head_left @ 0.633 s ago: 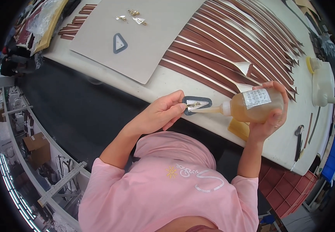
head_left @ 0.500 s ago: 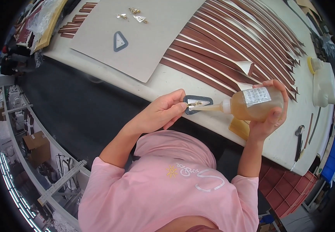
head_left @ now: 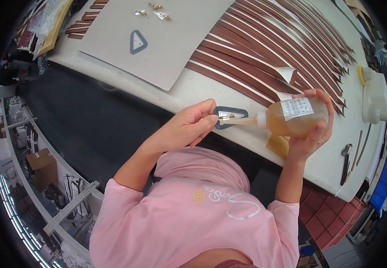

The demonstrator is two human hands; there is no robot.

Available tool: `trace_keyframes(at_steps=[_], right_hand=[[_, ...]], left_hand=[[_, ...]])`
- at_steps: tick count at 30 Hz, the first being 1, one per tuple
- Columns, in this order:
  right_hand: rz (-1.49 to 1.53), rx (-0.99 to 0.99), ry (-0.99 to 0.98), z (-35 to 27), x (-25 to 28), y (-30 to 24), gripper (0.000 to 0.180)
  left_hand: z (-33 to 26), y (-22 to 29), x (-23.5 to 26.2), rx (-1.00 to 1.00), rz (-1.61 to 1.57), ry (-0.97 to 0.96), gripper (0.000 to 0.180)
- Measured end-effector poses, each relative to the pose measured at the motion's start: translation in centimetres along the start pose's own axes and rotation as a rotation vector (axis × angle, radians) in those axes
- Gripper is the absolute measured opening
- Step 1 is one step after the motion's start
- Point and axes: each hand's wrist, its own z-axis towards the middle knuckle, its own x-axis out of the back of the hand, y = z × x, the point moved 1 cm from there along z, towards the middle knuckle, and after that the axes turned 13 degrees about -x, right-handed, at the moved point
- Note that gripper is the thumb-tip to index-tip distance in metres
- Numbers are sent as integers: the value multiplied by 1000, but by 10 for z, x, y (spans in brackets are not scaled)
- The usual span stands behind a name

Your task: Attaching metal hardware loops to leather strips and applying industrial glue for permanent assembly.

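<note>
Between its thumb and fingers, my left hand point(head_left: 190, 124) pinches one corner of a dark grey triangular patch point(head_left: 241, 113) with a silvery centre. A small gold metal piece point(head_left: 227, 117) lies on that centre. My right hand point(head_left: 315, 129) is wrapped round a squeeze bottle point(head_left: 283, 123) of amber liquid, tipped on its side. The bottle's pale nozzle point(head_left: 240, 121) points left, and its tip is at the metal piece on the patch. Whether liquid is coming out is too small to see.
A grey board point(head_left: 157, 49) on the white table point(head_left: 126, 79) carries another triangular patch point(head_left: 138, 41) and several small metal pieces point(head_left: 162, 16). Brown strips point(head_left: 256, 58) cover the table's middle. At right stand a translucent container point(head_left: 374, 100) and a black-handled tool point(head_left: 345, 163).
The nozzle tip and the hands have shifted very slightly over the patch. Both hands keep their holds.
</note>
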Motion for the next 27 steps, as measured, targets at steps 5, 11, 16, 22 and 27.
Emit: trace_keyframes(at_steps=[5,11,16,22,27], right_hand=[[-4,10,-14,1,0,1,76],[40,-43,-24,1,2,1,73],[117,-94,23,5,4,1,72],[37,-34,-2,2,2,3,71],[34,-18,-16,2,1,5,71]], left_hand=[[0,-2,2,-4,-1,-22,19],[-1,-3,2,-9,7,-14,18],[0,2,-1,12,18,10,20],[0,-1,1,-8,13,4,20],[0,0,0,2,21,18,21]])
